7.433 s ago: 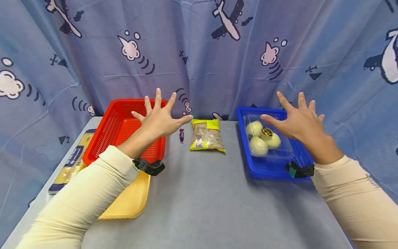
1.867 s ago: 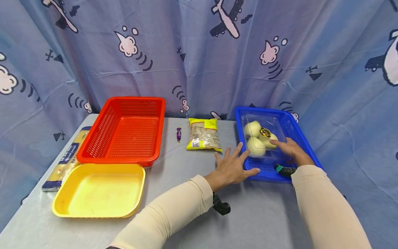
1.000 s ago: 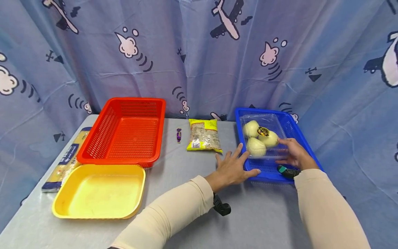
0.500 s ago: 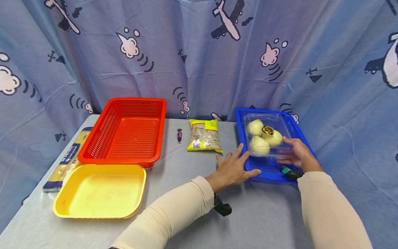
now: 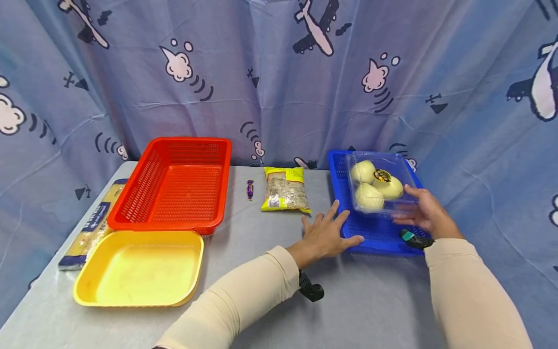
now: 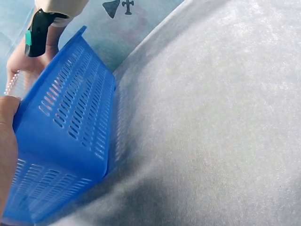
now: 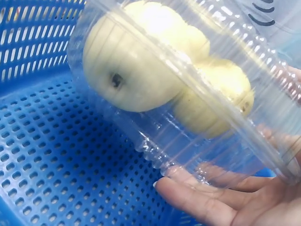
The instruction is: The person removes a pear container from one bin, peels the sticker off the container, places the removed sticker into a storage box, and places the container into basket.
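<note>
My right hand [image 5: 429, 211] grips the near right side of a clear plastic box [image 5: 394, 162], thumb at the top and fingers underneath. Inside lie three pale yellow pears [image 5: 369, 198], under a dark round sticker on the lid. In the right wrist view the box is tilted, its lower side raised off the perforated floor of the blue basket [image 5: 370, 231]. My left hand [image 5: 324, 235] rests with spread fingers at the basket's near left corner. Its thumb is right at the rim in the left wrist view, where the other fingers are hidden.
Left of the blue basket lie a yellow-edged packet [image 5: 286, 190] and a small purple-wrapped candy [image 5: 250, 190]. Farther left stand a red basket [image 5: 174, 194] and a yellow tray [image 5: 139, 271], with a long gold-and-blue package [image 5: 93, 218] partly behind them. A patterned curtain [image 5: 261, 72] hangs behind the table.
Both hands came down from midair to the blue basket. My right hand took hold of the pear box and has lifted it slightly up and right; my left hand stays at the rim.
</note>
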The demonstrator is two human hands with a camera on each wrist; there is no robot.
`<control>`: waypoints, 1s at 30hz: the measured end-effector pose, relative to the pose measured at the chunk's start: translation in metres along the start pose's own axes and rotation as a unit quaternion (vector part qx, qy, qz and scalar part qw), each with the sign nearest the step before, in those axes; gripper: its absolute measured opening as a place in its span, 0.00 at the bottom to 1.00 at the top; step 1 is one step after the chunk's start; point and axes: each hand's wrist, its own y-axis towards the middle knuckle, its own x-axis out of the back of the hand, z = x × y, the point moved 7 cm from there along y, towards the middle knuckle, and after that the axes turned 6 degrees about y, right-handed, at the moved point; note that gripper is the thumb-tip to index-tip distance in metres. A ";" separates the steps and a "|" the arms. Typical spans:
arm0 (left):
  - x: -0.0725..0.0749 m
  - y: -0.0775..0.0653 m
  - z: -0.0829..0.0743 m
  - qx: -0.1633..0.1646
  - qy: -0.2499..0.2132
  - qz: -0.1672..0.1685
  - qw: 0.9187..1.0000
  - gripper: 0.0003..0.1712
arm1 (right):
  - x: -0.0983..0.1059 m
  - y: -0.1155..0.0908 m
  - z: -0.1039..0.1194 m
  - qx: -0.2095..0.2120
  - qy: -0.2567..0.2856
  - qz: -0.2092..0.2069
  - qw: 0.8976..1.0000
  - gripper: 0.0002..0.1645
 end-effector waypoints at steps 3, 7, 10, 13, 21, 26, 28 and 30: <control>0.001 0.000 0.001 0.004 0.001 0.000 1.000 0.48 | -0.001 -0.001 0.003 -0.003 0.001 0.000 1.000 0.43; 0.000 0.000 0.002 0.006 0.000 -0.001 1.000 0.48 | -0.005 -0.006 0.005 -0.008 0.007 0.003 1.000 0.50; 0.000 0.000 0.002 0.007 -0.003 -0.001 1.000 0.49 | -0.007 -0.010 0.005 -0.009 0.015 0.007 1.000 0.50; 0.000 0.000 0.002 0.009 -0.007 0.003 1.000 0.49 | -0.009 -0.013 0.007 -0.006 0.013 0.006 1.000 0.50; 0.000 -0.001 0.001 0.012 -0.017 0.011 1.000 0.48 | -0.013 -0.022 0.011 0.002 0.018 -0.003 1.000 0.54; 0.000 -0.002 0.000 0.013 -0.025 0.013 1.000 0.48 | -0.019 -0.027 0.016 0.010 0.026 -0.004 1.000 0.51; 0.001 -0.001 0.000 0.014 -0.030 0.012 0.999 0.48 | -0.022 -0.028 0.019 0.013 0.028 -0.003 1.000 0.51; 0.001 -0.001 0.000 0.015 -0.036 0.010 0.999 0.48 | -0.026 -0.030 0.021 0.015 0.029 -0.003 0.999 0.51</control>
